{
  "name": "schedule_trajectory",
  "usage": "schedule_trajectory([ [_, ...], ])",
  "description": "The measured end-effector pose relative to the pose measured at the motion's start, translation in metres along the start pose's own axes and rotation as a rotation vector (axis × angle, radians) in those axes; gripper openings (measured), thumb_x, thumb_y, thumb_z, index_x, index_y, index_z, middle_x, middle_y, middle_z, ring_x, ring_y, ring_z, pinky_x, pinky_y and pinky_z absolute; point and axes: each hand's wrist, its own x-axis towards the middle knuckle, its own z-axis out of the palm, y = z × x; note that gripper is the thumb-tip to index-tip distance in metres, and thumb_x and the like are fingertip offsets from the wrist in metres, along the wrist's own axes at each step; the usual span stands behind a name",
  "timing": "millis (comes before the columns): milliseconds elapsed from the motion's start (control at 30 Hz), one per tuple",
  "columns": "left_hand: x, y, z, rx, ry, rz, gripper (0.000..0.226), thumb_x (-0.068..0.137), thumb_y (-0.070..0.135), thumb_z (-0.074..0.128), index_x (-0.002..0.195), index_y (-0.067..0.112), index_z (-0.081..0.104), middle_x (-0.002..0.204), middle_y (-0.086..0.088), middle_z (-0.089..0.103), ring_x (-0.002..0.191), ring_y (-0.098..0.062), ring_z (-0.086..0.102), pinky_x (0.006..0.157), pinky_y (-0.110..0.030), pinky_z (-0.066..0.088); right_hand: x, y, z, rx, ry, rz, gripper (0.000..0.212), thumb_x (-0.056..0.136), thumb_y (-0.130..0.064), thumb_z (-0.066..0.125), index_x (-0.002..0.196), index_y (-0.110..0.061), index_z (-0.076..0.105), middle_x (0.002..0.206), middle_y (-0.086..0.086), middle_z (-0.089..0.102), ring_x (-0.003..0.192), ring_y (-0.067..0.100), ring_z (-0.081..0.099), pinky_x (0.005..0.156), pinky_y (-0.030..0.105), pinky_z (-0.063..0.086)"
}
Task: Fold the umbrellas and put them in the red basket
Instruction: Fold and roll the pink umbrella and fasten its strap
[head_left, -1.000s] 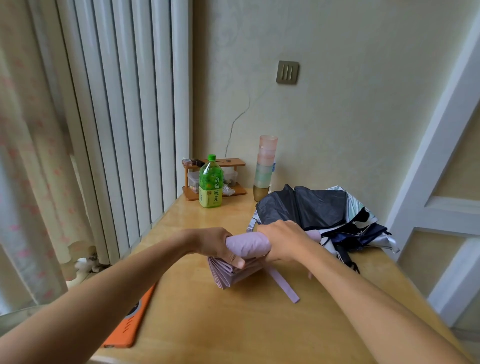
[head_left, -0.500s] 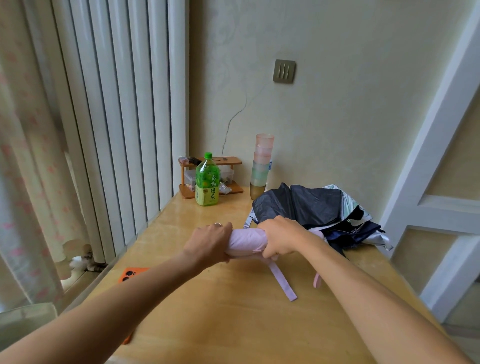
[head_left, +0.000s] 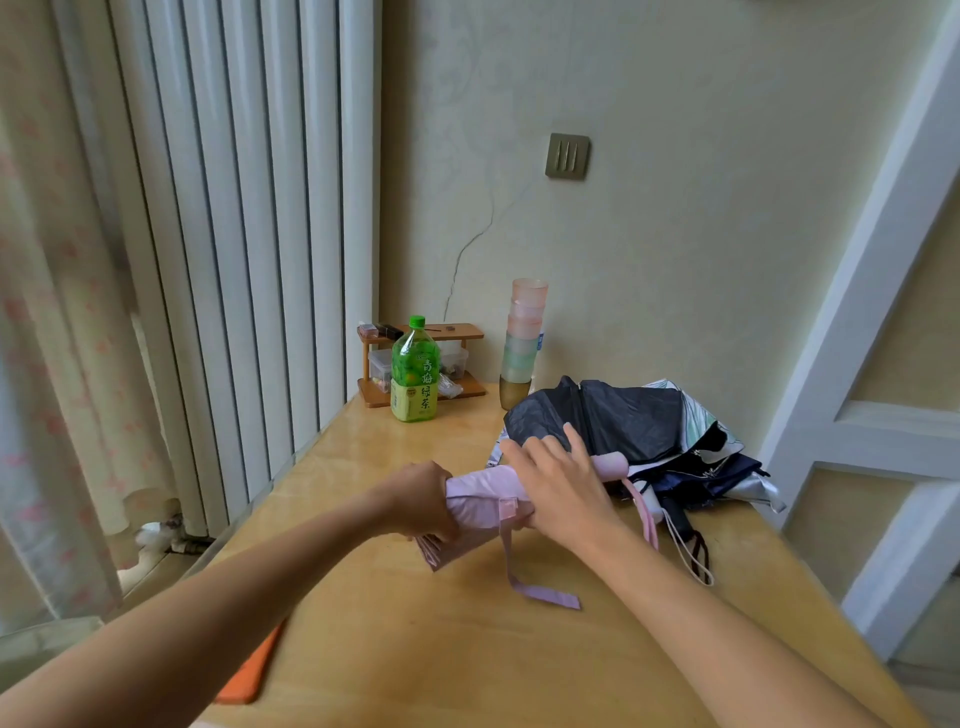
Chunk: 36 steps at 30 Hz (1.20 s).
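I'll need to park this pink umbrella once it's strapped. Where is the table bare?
Bare table from the strap to the near edge; also between the left hand and green bottle. Crowded: loose umbrellas at right, cup stack and rack in the back corner.

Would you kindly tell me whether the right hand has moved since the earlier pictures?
Yes. The right hand has uncurled on the pink umbrella; its fingers now stretch toward the black umbrella.
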Motion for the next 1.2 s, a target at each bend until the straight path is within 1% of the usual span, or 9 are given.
schedule_trajectory([
  [100, -0.004, 0.001, 0.0, -0.177, -0.156, -0.006, 0.026, 0.073, 0.02, 0.084, 0.091, 0.015, 0.065, 0.081, -0.001, 0.068, 0.061, -0.014, 0.063, 0.046, -0.024, 0.052, -0.003, -0.001, 0.003, -0.008, 0.103, 0.006, 0.058, 0.06, -0.009, 0.084, 0.111, -0.016, 0.057, 0.084, 0.001, 0.061, 0.08, 0.026, 0.061, 0.096, 0.048, 0.051],
  [200, -0.005, 0.0, -0.003, -0.163, -0.24, 0.013, 0.027, 0.073, 0.02, 0.084, 0.092, 0.016, 0.065, 0.082, 0.001, 0.066, 0.065, -0.014, 0.063, 0.052, -0.027, 0.055, -0.002, -0.003, 0.001, 0.022, 0.081, 0.028, 0.046, 0.052, -0.005, 0.084, 0.083, -0.02, 0.055, 0.069, -0.003, 0.057, 0.065, 0.023, 0.057, 0.063, 0.037, 0.047],
  [367, -0.001, -0.001, 0.001, 0.213, 0.038, 0.1, 0.042, 0.07, 0.043, 0.081, 0.101, 0.02, 0.064, 0.096, 0.0, 0.071, 0.085, -0.022, 0.064, 0.064, -0.032, 0.046, 0.001, 0.0, -0.006, 0.101, -0.133, 0.07, 0.023, 0.085, -0.016, 0.063, 0.095, -0.024, 0.043, 0.099, 0.002, 0.064, 0.097, 0.027, 0.059, 0.077, 0.039, 0.029],
  [467, -0.003, 0.001, 0.019, 0.52, 0.29, 0.166, 0.048, 0.078, 0.042, 0.073, 0.114, 0.02, 0.051, 0.106, -0.001, 0.065, 0.093, -0.026, 0.064, 0.075, -0.036, 0.044, 0.003, 0.001, -0.011, 0.126, -0.214, 0.089, 0.025, 0.087, -0.023, 0.065, 0.098, -0.025, 0.042, 0.106, 0.004, 0.066, 0.103, 0.029, 0.061, 0.076, 0.038, 0.029],
  [567, -0.007, 0.004, 0.032, 0.516, 0.404, 0.152, 0.045, 0.083, 0.035, 0.069, 0.119, 0.018, 0.047, 0.11, -0.003, 0.062, 0.1, -0.028, 0.064, 0.078, -0.039, 0.043, 0.004, 0.004, -0.018, 0.158, -0.3, 0.095, 0.025, 0.086, -0.025, 0.066, 0.102, -0.023, 0.048, 0.108, 0.006, 0.065, 0.102, 0.029, 0.06, 0.075, 0.036, 0.031],
  [700, -0.005, 0.0, 0.028, 0.374, 0.318, 0.156, 0.029, 0.078, 0.027, 0.062, 0.105, 0.023, 0.053, 0.1, -0.004, 0.065, 0.088, -0.03, 0.062, 0.063, -0.034, 0.038, -0.001, 0.005, -0.021, 0.244, -0.346, 0.12, 0.029, 0.08, -0.026, 0.07, 0.098, -0.022, 0.048, 0.095, 0.004, 0.058, 0.084, 0.029, 0.053, 0.068, 0.035, 0.034],
  [833, 0.0, -0.001, 0.016, 0.205, 0.219, 0.142, 0.022, 0.069, 0.031, 0.067, 0.089, 0.027, 0.059, 0.082, 0.005, 0.068, 0.074, -0.023, 0.061, 0.055, -0.029, 0.042, -0.003, 0.006, -0.014, 0.188, -0.171, 0.084, 0.043, 0.08, -0.027, 0.072, 0.116, -0.02, 0.05, 0.105, 0.001, 0.063, 0.098, 0.028, 0.059, 0.077, 0.038, 0.036],
  [1000, 0.0, -0.001, 0.001, -0.135, -0.047, 0.122, 0.015, 0.07, 0.017, 0.071, 0.084, 0.017, 0.065, 0.072, 0.001, 0.076, 0.062, -0.013, 0.074, 0.063, -0.029, 0.06, -0.004, 0.004, -0.006, 0.036, -0.11, 0.063, 0.065, 0.035, -0.026, 0.094, 0.091, -0.018, 0.062, 0.068, -0.003, 0.06, 0.062, 0.021, 0.061, 0.055, 0.032, 0.043],
  [1200, 0.0, -0.007, -0.006, 0.143, -0.068, 0.18, 0.032, 0.073, 0.023, 0.074, 0.102, 0.02, 0.062, 0.092, 0.002, 0.073, 0.084, -0.021, 0.068, 0.065, -0.031, 0.051, -0.005, 0.004, -0.014, 0.155, -0.224, 0.065, 0.034, 0.084, -0.011, 0.065, 0.116, -0.014, 0.052, 0.109, 0.009, 0.066, 0.102, 0.034, 0.063, 0.071, 0.036, 0.036],
])
